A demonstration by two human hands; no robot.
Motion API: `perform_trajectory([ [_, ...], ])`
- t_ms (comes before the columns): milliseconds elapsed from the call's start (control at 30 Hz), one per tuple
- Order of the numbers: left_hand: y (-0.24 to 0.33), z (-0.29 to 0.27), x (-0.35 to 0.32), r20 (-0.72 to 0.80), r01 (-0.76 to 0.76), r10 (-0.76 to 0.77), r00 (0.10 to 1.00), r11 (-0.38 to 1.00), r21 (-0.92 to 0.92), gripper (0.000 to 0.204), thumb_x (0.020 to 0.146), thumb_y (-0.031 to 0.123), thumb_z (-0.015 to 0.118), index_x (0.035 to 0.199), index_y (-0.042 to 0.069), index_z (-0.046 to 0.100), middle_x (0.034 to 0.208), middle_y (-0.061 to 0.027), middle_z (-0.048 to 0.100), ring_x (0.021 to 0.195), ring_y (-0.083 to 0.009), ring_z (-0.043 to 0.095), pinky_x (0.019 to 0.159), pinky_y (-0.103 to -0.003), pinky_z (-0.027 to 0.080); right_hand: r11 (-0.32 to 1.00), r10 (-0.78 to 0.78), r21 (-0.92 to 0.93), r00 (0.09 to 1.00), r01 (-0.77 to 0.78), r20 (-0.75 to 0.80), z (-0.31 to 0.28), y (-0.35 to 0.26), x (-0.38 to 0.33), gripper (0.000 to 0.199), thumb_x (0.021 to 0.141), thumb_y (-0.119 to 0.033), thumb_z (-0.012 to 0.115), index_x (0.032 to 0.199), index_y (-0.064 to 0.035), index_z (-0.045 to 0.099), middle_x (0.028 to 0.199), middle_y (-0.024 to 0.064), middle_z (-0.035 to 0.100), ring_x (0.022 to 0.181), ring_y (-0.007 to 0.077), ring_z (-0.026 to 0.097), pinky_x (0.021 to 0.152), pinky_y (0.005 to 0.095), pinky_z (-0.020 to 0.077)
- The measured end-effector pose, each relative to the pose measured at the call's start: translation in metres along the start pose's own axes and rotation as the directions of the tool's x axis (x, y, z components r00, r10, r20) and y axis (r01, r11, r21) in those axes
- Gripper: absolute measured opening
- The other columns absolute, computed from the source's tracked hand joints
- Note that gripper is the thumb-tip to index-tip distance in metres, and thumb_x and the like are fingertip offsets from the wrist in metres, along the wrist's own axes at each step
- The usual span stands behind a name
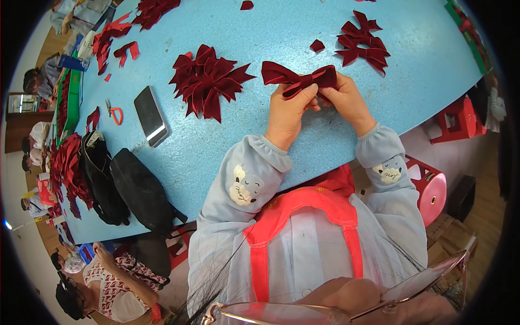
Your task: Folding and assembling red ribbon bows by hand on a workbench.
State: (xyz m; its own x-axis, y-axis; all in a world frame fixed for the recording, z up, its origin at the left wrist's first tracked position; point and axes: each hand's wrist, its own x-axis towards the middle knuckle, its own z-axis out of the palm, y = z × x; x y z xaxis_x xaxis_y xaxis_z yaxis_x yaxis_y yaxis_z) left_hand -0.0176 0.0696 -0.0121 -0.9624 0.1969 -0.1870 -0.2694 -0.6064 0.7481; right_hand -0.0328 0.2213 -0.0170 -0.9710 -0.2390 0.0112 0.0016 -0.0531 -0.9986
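Between both hands, above the blue table [216, 149], is a dark red velvet bow [273, 73]. My left hand [290, 111] pinches it near the middle, thumb on top by the knot. My right hand [349, 100] grips its right side, with the fingers curled underneath and partly hidden. To the left lies a heap of dark red bows [208, 81]. A smaller group of bows [364, 43] is at the far right, and a small velvet scrap [317, 46] rests just beyond my hands.
Left of the heap are a phone [151, 116] and orange-handled scissors [115, 112]. Two black bags [143, 189] lie near the table's left front. More red velvet pieces [70, 168] and a green crate [69, 103] line the left edge. A person [116, 281] sits at lower left.
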Motion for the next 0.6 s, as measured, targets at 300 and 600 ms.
perform_trajectory([
  [300, 0.001, -0.001, -0.001, 0.000, 0.041, -0.041, 0.999, 0.999, 0.000, 0.019, 0.082, 0.010, 0.063, 0.096, 0.002, 0.054, 0.080, -0.0061, 0.059, 0.063, -0.0136, 0.057, 0.056, -0.026, 0.048, 0.997, -0.030, -0.067, 0.999, 0.028, -0.020, 0.003, -0.002, 0.000, 0.015, 0.087, -0.011, 0.054, 0.099, -0.0053, 0.060, 0.073, -0.0049, 0.055, 0.060, 0.0016, 0.045, 0.050, 0.0174, 0.0352],
  [600, 0.008, -0.005, -0.001, 0.057, 0.099, -0.097, 0.994, 0.995, -0.029, 0.015, 0.083, 0.012, 0.062, 0.092, 0.002, 0.056, 0.074, -0.0049, 0.059, 0.061, -0.0130, 0.056, 0.055, -0.026, 0.047, 0.988, -0.124, -0.095, 0.991, 0.119, -0.044, 0.001, 0.004, 0.000, 0.018, 0.086, -0.009, 0.055, 0.102, -0.0050, 0.060, 0.078, -0.0056, 0.057, 0.066, 0.0018, 0.048, 0.055, 0.0174, 0.0371],
])
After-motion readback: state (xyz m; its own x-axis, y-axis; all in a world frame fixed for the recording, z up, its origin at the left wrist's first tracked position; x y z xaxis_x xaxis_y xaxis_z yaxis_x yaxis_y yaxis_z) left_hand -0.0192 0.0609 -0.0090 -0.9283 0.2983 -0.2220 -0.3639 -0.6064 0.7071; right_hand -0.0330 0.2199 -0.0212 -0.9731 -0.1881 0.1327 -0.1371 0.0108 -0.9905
